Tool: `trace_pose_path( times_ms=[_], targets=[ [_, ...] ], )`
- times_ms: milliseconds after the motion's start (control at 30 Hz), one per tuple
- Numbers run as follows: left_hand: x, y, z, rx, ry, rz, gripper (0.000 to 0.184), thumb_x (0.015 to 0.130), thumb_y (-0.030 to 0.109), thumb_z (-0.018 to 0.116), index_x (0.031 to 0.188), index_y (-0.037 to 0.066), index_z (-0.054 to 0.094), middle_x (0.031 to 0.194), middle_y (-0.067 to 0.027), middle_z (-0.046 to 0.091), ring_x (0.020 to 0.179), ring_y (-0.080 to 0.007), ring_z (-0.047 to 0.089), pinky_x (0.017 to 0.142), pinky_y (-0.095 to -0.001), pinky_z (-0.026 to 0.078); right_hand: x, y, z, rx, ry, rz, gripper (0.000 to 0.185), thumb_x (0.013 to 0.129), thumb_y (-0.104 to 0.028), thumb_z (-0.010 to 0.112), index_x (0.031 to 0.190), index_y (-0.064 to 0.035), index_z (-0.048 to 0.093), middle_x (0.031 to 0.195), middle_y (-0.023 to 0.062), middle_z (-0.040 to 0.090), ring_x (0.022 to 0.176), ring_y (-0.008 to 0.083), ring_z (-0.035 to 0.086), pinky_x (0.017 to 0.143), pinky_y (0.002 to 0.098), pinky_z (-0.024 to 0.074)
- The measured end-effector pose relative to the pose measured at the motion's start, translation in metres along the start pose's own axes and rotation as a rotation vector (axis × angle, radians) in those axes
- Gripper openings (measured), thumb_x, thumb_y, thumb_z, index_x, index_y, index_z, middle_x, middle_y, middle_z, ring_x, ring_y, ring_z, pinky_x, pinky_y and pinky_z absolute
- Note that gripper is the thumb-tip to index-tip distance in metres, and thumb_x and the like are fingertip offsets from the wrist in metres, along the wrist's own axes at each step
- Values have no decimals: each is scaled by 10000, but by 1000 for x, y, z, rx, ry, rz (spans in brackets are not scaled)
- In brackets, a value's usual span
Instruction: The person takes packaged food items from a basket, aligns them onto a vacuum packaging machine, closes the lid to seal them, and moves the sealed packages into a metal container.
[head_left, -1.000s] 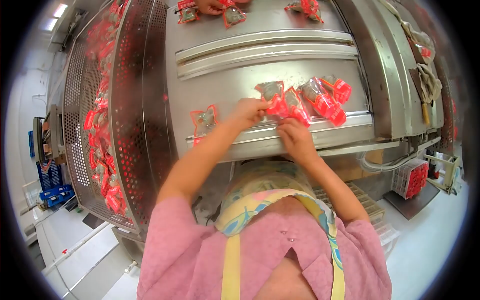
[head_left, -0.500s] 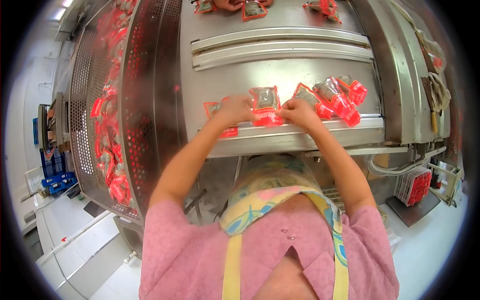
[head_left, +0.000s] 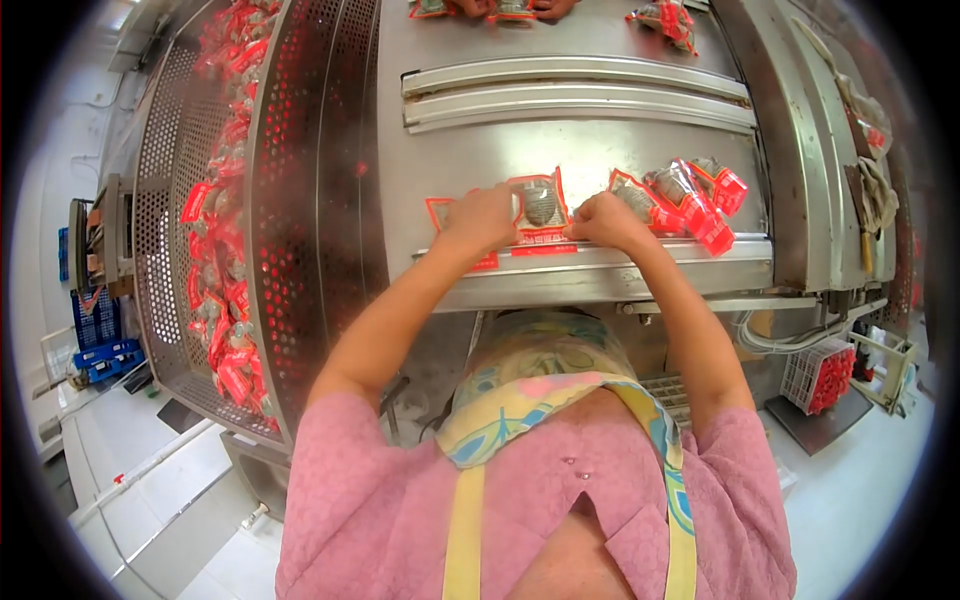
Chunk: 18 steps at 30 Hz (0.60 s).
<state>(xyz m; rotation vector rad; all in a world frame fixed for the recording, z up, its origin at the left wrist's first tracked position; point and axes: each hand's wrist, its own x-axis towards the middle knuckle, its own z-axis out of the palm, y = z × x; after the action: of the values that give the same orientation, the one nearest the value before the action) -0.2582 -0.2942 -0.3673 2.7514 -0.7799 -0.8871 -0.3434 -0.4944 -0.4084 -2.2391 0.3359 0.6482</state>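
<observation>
A clear and red packet [head_left: 541,205] lies upright between my hands, its red lower end on the metal sealing bar [head_left: 600,262]. My left hand [head_left: 482,218] is closed at the packet's left edge and partly covers another red-edged packet [head_left: 440,212] to its left. With fingers pinched, my right hand [head_left: 603,219] holds the lower right corner of the middle packet. Just right of it rests a packet [head_left: 634,197], with two more packets [head_left: 690,200] overlapping beyond it.
Across the metal table [head_left: 560,145] runs a double rail [head_left: 580,92]. Another person's hands [head_left: 550,8] handle packets at the far side. A perforated metal bin [head_left: 285,200] of red packets stands left. Machine housing [head_left: 815,180] borders the right.
The middle packet was moved left, away from the others, and straightened onto the bar. My hands have moved left with it and now sit at its two sides. The view has shifted slightly.
</observation>
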Motion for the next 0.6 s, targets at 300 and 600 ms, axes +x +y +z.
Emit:
trace_pose_path(
  times_ms=[300, 600],
  targets=[
    [-1, -3, 13, 47, 41, -13, 374, 730, 203, 704, 1036, 53, 549, 917, -150, 660, 922, -335, 629, 756, -452, 488, -6, 5, 16, 79, 152, -14, 232, 712, -244, 713, 729, -15, 684, 673, 144, 650, 664, 285, 634, 634, 374, 494],
    [-46, -8, 29, 3, 235, 496, 208, 778, 184, 673, 941, 101, 574, 911, -83, 588, 903, -295, 583, 707, -420, 475, -71, -9, -29, -245, 738, -318, 350, 705, -195, 761, 1007, -56, 652, 924, 113, 598, 870, 278, 601, 730, 374, 483]
  ],
)
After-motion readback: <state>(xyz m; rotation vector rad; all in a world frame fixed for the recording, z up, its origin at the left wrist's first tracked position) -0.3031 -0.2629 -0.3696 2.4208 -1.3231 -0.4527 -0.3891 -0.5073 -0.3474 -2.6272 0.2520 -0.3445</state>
